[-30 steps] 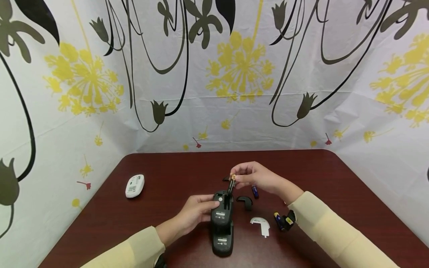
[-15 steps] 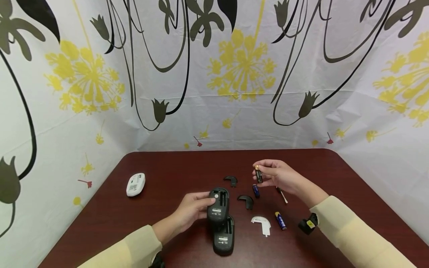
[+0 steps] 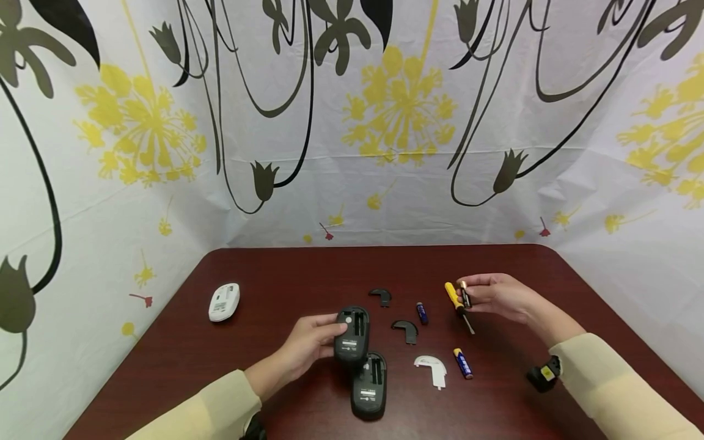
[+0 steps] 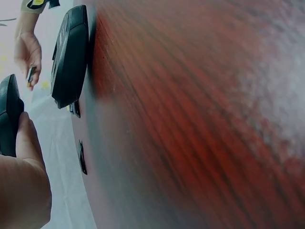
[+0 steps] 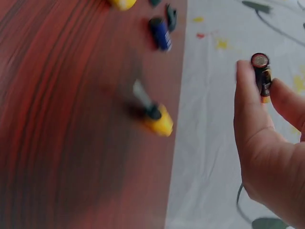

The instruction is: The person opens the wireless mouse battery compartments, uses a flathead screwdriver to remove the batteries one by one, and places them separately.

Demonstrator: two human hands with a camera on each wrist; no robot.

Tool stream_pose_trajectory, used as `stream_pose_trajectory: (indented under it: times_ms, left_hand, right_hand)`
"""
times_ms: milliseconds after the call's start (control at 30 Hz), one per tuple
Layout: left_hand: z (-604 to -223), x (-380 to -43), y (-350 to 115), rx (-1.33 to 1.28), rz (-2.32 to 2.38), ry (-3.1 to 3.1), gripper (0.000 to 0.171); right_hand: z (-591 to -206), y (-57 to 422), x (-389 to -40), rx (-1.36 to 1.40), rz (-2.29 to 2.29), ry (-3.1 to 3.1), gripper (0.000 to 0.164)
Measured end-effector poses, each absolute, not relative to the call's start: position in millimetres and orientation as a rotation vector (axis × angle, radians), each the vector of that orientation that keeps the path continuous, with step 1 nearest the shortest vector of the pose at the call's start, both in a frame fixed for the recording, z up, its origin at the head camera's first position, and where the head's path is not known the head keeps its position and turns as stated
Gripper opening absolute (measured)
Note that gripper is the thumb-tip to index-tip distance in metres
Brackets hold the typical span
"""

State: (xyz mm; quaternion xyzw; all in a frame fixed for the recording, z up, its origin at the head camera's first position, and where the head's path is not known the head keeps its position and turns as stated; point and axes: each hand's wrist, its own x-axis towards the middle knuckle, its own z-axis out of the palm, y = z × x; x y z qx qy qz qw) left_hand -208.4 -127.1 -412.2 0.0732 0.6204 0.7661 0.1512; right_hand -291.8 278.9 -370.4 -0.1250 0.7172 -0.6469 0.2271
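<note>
My left hand (image 3: 308, 343) grips a black computer mouse (image 3: 352, 335), turned underside up, with its battery slot uncovered. A second black mouse (image 3: 369, 386) lies underside up on the table just in front of it, its slot also uncovered. Between thumb and fingers, my right hand (image 3: 503, 297) pinches a black and gold battery (image 5: 262, 78) above the table's right side. Right by those fingertips is a screwdriver (image 3: 459, 307) with a yellow and black handle. In the left wrist view the held mouse (image 4: 8, 114) is partly cut off by the frame edge.
Two blue batteries (image 3: 421, 313) (image 3: 463, 363) lie mid-table. Around them are two black battery covers (image 3: 381, 297) (image 3: 405, 330) and a white one (image 3: 432, 370). A white mouse (image 3: 223, 302) lies far left. A patterned cloth (image 3: 352, 226) hangs behind the table (image 3: 297, 275).
My right hand has taken the battery away from the held mouse and carried it right, beside the screwdriver. The left hand has shifted slightly left with its mouse.
</note>
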Motion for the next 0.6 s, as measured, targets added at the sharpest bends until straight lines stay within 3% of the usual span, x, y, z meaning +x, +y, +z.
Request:
stream_pose_trajectory:
  times_ms: [233,433,600]
  left_hand:
    - [-410.7,-211.2,-136.5,0.178,2.205,1.829,0.054]
    - [-409.9,-217.7,-148.8,0.105,2.219,1.870,0.053]
    - [-409.5,-225.3,-160.1,0.039,2.241,1.904,0.055]
  right_hand:
    - [-385.3,311.3,-292.1,-0.189,-1.759,2.054,0.042]
    - [-397.4,325.9,-288.4,-0.047,-1.737,2.045,0.027]
    - [-401.9,327.6,-285.9,0.061,-1.708,2.100,0.024]
